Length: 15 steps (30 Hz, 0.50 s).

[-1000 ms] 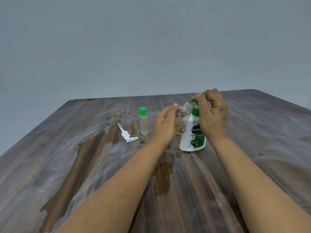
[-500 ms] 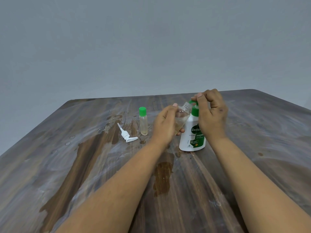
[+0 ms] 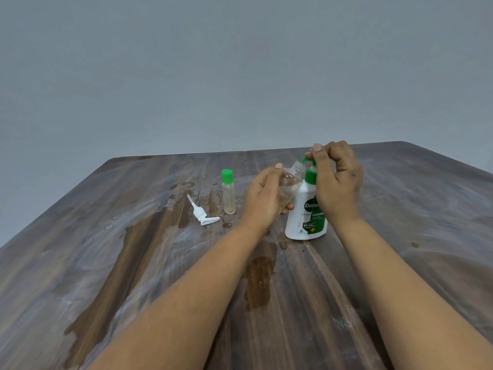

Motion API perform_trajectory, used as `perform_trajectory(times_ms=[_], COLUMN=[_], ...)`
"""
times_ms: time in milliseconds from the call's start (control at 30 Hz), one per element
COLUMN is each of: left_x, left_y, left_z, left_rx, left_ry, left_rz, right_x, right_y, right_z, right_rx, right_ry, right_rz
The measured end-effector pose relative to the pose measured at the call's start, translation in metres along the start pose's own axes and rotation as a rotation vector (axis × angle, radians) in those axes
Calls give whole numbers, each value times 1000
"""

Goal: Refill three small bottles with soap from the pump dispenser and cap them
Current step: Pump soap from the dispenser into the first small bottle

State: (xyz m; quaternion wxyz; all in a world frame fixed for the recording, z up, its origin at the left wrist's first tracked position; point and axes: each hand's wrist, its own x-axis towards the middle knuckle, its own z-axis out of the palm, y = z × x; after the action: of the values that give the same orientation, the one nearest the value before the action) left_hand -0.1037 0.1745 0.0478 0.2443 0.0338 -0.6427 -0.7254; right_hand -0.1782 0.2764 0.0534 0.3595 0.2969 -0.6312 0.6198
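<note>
We are at the filling step: our left hand (image 3: 262, 198) wraps its grip round a small clear plastic bottle (image 3: 289, 186), uncapped and tilted so its threaded neck points up and to the right, touching or just short of the green spout of the white pump dispenser with the green label (image 3: 306, 217), which stands on the dark wood-grain tabletop (image 3: 400, 276). Our right hand (image 3: 337, 180) curls over the green pump head, thumb and fingers closed on it, just right of the left grip. To do this well, we judge that the neck should sit squarely under the spout before we press, and the press should be slow and short, since wet patches already lie on the tabletop below the grips. We hold the bottle firmly but not so hard that its thin wall buckles. We cannot tell how full it is; some pale liquid seems to sit low inside. Left of the left grip stands a filled small bottle with a green cap (image 3: 228, 192), and further left lies a white pump part (image 3: 201, 212).
</note>
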Motion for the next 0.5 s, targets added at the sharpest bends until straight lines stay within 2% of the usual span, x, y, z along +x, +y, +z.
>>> perform_trajectory(times_ms=[500], left_x=[-2], left_y=[2], left_z=[1], left_rx=[5], left_ry=[-8], left_rz=[5], right_x=[0], right_y=[-2], right_z=[-3], right_rx=[14], right_ry=[-7], right_rz=[37])
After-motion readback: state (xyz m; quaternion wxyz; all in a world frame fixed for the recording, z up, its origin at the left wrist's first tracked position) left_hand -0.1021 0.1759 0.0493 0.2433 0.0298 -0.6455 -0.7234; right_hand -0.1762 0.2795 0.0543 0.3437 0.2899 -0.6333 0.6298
